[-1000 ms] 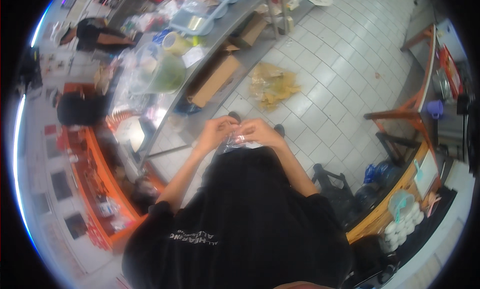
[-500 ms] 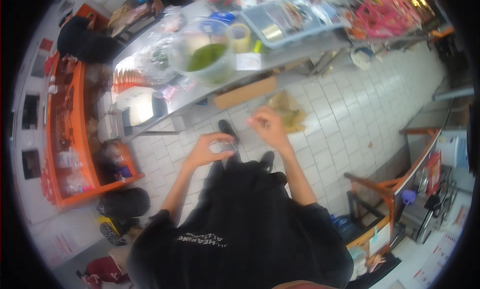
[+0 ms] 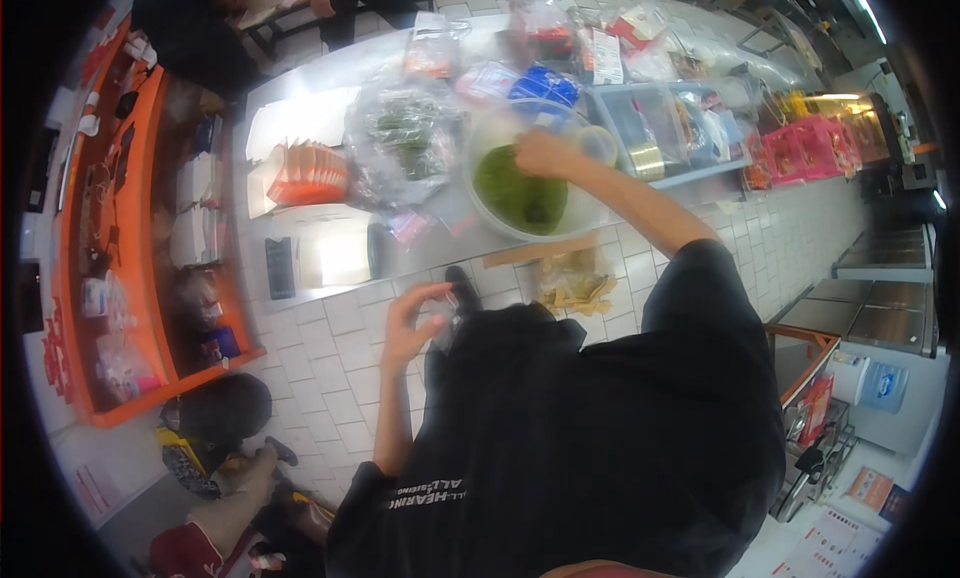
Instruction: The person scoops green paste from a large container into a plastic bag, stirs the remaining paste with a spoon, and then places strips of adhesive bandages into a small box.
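On the steel table in front of me stands a large translucent plastic tub (image 3: 592,204) with a thick green sauce (image 3: 512,190) in it. My right hand (image 3: 543,157) reaches over the tub, its fingers closed above the sauce. What it grips, if anything, is blurred and hidden. A dark patch shows in the sauce below that hand. My left hand (image 3: 412,323) is held low in front of my body, thumb and fingers curved round a small clear plastic piece (image 3: 458,306), whose exact kind I cannot make out.
Left of the tub are a clear bag of green leaves (image 3: 405,143) and stacked orange-and-white cartons (image 3: 308,174). A blue tray (image 3: 680,173) with packets and a pink basket (image 3: 812,150) lie to the right. Orange shelving (image 3: 160,390) stands at far left; another person (image 3: 190,33) is beyond it.
My right hand has moved forward from above the floor to over the tub, and its fingers have closed. The left hand stays low with the clear piece. My view has shifted.
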`<state>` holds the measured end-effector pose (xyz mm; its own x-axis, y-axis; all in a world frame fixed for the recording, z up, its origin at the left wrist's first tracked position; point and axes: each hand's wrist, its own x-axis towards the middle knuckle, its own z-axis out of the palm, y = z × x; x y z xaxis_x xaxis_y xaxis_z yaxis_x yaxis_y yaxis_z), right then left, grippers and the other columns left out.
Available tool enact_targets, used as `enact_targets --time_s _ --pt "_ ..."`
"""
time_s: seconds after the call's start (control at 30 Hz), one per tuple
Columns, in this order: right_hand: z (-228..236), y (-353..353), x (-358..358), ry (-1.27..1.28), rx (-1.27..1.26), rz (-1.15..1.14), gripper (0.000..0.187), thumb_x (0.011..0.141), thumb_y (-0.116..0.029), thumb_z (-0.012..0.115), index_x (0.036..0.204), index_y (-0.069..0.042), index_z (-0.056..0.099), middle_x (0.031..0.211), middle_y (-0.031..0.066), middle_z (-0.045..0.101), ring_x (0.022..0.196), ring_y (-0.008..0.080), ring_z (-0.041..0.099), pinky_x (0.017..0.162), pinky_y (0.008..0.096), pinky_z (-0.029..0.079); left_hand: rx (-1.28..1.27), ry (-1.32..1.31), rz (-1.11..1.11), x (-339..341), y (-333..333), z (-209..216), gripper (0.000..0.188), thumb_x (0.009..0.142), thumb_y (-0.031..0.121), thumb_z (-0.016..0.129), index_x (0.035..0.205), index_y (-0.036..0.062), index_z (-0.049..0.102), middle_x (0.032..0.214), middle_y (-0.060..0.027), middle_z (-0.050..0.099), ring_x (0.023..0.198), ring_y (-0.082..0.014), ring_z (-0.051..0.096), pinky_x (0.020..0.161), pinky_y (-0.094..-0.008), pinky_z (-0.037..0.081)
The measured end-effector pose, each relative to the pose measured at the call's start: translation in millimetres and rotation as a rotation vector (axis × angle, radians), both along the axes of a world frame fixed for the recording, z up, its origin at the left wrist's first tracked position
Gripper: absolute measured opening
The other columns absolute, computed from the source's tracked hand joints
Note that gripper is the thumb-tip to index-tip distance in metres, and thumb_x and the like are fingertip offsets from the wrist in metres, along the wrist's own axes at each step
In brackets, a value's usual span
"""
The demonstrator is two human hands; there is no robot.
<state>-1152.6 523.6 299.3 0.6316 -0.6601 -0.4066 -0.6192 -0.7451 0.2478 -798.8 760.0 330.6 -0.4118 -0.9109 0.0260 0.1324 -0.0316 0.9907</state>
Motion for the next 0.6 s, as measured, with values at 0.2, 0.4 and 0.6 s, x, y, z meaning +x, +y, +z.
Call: enact_targets --time_s 0.2,0.4,0.6 --pt "15.8 -1.0 -13.8 -0.021 0.043 0.223 0.013 0.084 -0.021 0.066 0.085 -0.013 0.076 0.094 0.0058 0.073 0.103 0.0274 0.066 0.081 0.0436 0.054 0.052 0.019 0.105 23.4 -32.2 -13.2 0.053 0.086 0.036 0.076 0.121 -0.0026 0.068 0.106 -0.0117 0.07 0.105 -0.0206 0.061 0.096 -0.0365 0.044" --pt "48.5 12.4 -4.3 -0.194 0.114 -0.257 0.017 0.089 -0.016 0.061 0.101 -0.01 0.073 0.096 0.0112 0.071 0.098 0.0307 0.069 0.077 0.0449 0.056 -0.028 -0.095 0.054 28.2 -71.8 -19.9 0.048 0.084 0.026 0.075 0.124 0.0 0.069 0.116 -0.0114 0.07 0.108 -0.0214 0.062 0.1 -0.0359 0.044" --pt "1.5 30.0 12.2 -0.458 0.0 -0.304 0.015 0.093 -0.012 0.057 0.099 -0.004 0.068 0.092 0.0174 0.07 0.093 0.0339 0.07 0.079 0.0487 0.056 -0.054 -0.115 0.039 13.6 -98.0 -8.7 0.052 0.084 0.034 0.075 0.124 0.0008 0.069 0.112 -0.009 0.071 0.108 -0.0205 0.061 0.096 -0.0333 0.042"
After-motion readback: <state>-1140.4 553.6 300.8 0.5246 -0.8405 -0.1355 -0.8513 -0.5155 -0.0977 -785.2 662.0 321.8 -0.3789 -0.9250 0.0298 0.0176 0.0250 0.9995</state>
